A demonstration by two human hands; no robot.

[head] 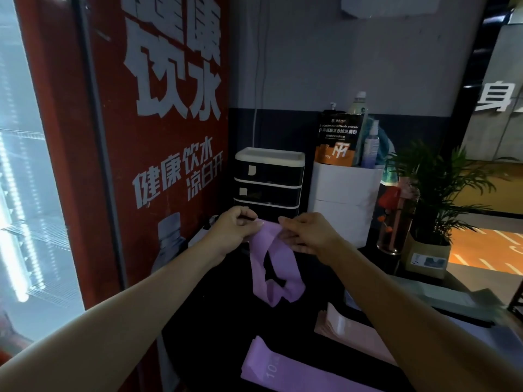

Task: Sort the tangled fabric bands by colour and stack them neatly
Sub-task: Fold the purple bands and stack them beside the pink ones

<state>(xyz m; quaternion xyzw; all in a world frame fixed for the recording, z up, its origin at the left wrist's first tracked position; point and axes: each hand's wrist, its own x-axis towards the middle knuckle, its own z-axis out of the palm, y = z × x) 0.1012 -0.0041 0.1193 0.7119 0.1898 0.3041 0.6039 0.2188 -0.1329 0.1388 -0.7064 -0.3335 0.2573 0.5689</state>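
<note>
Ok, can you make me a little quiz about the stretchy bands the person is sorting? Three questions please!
1. True or false: both hands hold the hanging purple band up off the table.
2. Which pile lies nearest the camera on the dark table? A) the flat purple bands B) the pink bands C) green bands
3. Fill in: the hanging band matches the colour of the ____ pile.

Key
1. True: the left hand and right hand pinch its top edge and it dangles twisted.
2. A
3. purple
</note>
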